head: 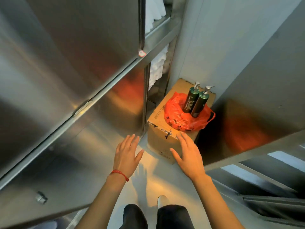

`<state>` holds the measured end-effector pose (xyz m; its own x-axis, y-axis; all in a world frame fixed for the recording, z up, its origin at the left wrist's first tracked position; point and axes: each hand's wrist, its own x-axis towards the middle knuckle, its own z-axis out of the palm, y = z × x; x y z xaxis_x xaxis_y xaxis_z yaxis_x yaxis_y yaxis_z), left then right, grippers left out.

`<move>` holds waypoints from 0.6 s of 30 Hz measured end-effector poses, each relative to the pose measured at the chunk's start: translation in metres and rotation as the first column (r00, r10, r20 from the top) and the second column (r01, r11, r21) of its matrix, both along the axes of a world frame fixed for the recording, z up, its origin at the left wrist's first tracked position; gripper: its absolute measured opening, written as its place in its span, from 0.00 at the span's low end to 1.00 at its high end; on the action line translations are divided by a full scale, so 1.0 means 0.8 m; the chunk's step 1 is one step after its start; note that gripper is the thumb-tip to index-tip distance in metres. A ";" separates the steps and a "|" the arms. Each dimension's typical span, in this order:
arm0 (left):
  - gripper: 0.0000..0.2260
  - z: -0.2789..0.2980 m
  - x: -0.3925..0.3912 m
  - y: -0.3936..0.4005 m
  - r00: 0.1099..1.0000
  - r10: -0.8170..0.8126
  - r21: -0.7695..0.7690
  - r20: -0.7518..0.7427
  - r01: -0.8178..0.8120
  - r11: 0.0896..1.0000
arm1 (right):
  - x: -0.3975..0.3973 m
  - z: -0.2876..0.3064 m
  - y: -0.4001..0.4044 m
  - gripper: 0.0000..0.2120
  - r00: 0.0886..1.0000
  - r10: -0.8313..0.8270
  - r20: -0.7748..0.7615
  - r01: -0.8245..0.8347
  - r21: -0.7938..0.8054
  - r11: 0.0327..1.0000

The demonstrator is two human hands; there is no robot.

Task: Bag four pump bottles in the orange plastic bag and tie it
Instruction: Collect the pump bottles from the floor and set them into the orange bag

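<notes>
Orange bag, thin and slippery, holds two rigid bottles; grip its handles. Left hand and right hand spread, empty.

The orange bag hides the bases of two pump bottles; their label print is too small to read; white linens sit half-hidden behind steel cabinet doors.

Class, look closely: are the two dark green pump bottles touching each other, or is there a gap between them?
Touching. In the head view the left pump bottle and the right pump bottle stand side by side in the orange bag, bodies overlapping with no gap visible.
</notes>
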<state>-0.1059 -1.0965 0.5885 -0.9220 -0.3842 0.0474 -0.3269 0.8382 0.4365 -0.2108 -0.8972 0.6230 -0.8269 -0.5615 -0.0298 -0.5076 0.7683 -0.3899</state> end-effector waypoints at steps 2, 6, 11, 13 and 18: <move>0.21 0.004 0.022 -0.001 0.997 0.079 0.007 0.005 -0.079 0.997 | 0.000 0.002 -0.018 0.28 0.995 0.102 0.014 -0.102 0.003 0.995; 0.21 0.005 0.064 0.009 0.961 0.275 -0.016 -0.005 -0.276 0.961 | 0.001 0.002 -0.051 0.27 0.949 0.313 0.048 -0.311 -0.035 0.950; 0.22 0.001 0.125 0.044 0.811 0.585 0.000 0.017 -0.585 0.811 | 0.014 -0.006 -0.072 0.26 0.822 0.566 0.072 -0.564 -0.039 0.825; 0.22 0.000 0.157 0.064 0.710 0.703 0.001 0.045 -0.704 0.710 | 0.022 -0.013 -0.076 0.25 0.748 0.659 0.086 -0.658 -0.043 0.752; 0.22 0.003 0.245 0.127 0.472 0.875 -0.015 0.105 -0.879 0.476 | 0.072 -0.028 -0.091 0.25 0.562 0.816 0.139 -0.821 -0.028 0.570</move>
<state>0.0904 -0.9947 0.5908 -0.1007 -0.9939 -0.0439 -0.9187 0.0760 0.3876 -0.1536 -0.9701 0.6005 -0.0004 -0.9917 -0.1288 -0.8763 0.0624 -0.4777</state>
